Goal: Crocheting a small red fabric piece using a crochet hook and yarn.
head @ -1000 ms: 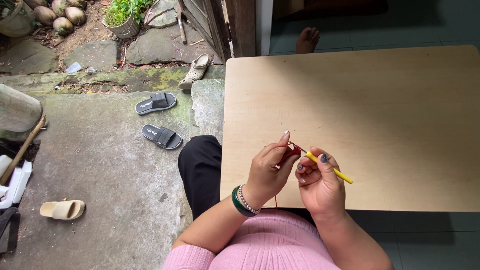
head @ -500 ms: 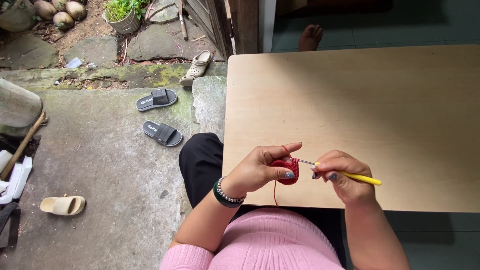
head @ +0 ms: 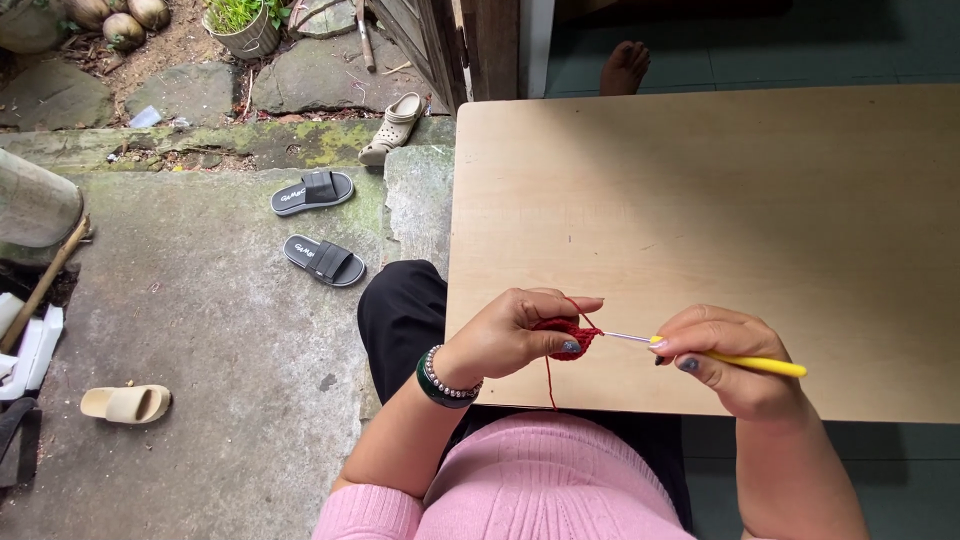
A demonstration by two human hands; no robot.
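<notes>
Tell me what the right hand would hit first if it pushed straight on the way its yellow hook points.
The right hand holds the yellow crochet hook pointing toward the left hand. Going straight on, the tip would first meet the small red crocheted piece pinched there, then probably the fingers behind it; depth is hard to judge.

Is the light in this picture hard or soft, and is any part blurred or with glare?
Head view: soft, even daylight; the left hand and right hand cast only faint shadows on the wooden table; no glare; the red crochet piece and yellow crochet hook look sharp.
</notes>
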